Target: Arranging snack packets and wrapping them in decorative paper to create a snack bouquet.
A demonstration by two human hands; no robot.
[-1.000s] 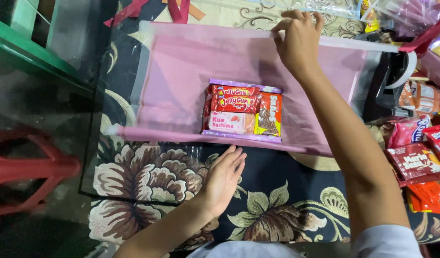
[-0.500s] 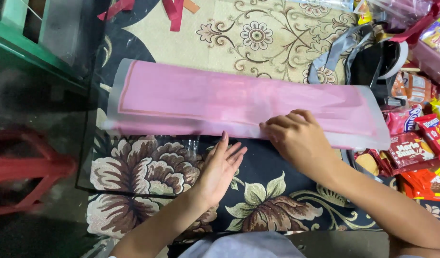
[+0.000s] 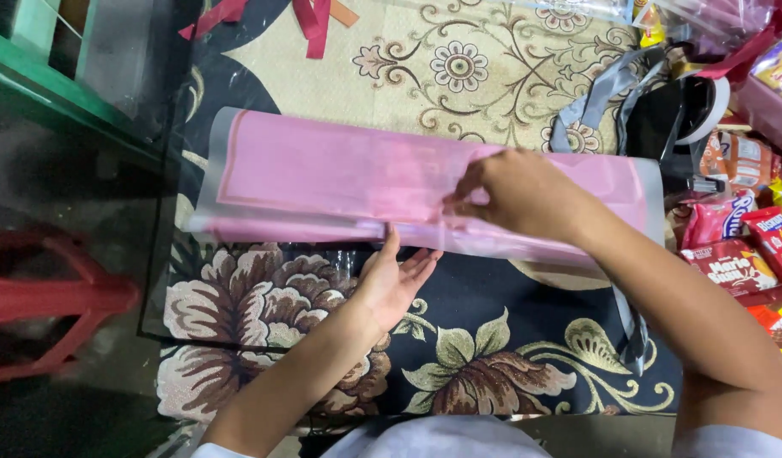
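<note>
Crosswise on the floral carpet (image 3: 526,382), the folded pink wrapping sheet (image 3: 323,182) is laid lengthwise. Its upper fold is pinched by the right hand (image 3: 518,193); the left hand (image 3: 391,280) is kept flat, fingers released, touching the near edge.

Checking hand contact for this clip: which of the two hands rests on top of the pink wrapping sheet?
The right hand lies on top of the folded pink sheet, pressing its middle. The left hand sits at the sheet's near edge, mostly on the floral carpet.
</note>
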